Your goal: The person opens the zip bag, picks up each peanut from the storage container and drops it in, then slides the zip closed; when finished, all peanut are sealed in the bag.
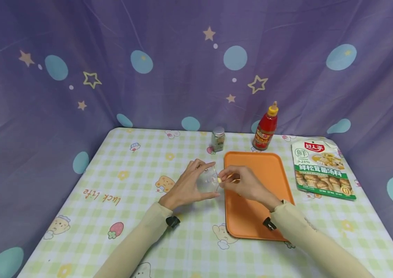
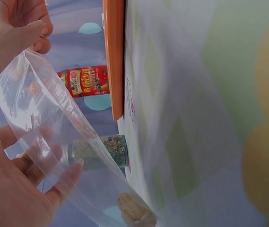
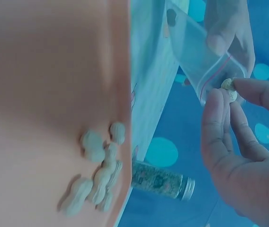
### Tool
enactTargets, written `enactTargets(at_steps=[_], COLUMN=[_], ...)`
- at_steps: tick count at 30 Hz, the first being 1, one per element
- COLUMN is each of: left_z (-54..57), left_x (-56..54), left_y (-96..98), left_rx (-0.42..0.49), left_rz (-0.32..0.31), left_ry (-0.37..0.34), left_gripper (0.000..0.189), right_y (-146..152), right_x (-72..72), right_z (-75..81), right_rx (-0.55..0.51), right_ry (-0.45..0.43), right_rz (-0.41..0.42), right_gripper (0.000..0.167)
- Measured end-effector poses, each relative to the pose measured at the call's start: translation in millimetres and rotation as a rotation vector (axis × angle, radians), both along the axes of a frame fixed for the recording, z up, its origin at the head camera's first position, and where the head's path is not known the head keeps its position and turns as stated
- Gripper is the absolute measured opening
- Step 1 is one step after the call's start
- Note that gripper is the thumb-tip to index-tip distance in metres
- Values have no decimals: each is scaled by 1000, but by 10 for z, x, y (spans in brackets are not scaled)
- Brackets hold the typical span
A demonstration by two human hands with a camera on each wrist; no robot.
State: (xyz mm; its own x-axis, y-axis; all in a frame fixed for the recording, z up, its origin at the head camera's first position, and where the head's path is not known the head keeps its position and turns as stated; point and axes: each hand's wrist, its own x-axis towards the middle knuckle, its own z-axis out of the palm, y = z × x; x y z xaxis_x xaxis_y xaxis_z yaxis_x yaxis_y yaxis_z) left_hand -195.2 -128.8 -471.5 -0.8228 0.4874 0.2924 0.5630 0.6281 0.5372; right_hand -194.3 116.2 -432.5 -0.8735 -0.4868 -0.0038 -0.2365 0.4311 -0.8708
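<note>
My left hand (image 1: 186, 187) holds a clear zip bag (image 1: 207, 178), thumb and fingers spread at its mouth. The bag hangs in the left wrist view with a peanut (image 2: 135, 210) at its bottom. At the opening, my right hand (image 1: 244, 183) pinches another peanut (image 3: 230, 90) between thumb and fingertips, seen closely in the right wrist view. Several unshelled peanuts (image 3: 79, 195) lie along one side of the orange tray (image 1: 255, 220); in the head view my right hand and forearm cover most of them.
Behind the tray stand a spice jar with a silver lid (image 1: 218, 139) and a red sauce bottle (image 1: 265, 131) with a yellow cap. A green and white food pouch (image 1: 323, 170) lies to the right on the checked tablecloth (image 1: 141, 173). A purple curtain (image 1: 182, 31) hangs behind the table.
</note>
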Motion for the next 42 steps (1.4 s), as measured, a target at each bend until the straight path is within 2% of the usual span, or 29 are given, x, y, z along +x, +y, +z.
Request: enactTargets(at_steps=[7, 14, 21, 30, 42], left_z=[-5, -8, 4, -7, -11], left_x=[6, 14, 22, 4, 6], left_y=[-2, 6, 10, 28, 23], left_rx=[18, 11, 6, 4, 8], left_rz=[-14, -15, -17, -13, -12], left_ry=[0, 23, 5, -5, -14], left_gripper=[96, 96, 96, 97, 98], right_y=[-107, -134, -93, 147, 617], right_x=[23, 57, 58, 53, -33], right_z=[-19, -2, -11, -172, -331], right_rx=[-20, -11, -24, 3, 127], right_ry=[46, 48, 51, 52, 22], right_rz=[19, 38, 30, -46, -143], right_gripper=[17, 17, 18, 17, 17])
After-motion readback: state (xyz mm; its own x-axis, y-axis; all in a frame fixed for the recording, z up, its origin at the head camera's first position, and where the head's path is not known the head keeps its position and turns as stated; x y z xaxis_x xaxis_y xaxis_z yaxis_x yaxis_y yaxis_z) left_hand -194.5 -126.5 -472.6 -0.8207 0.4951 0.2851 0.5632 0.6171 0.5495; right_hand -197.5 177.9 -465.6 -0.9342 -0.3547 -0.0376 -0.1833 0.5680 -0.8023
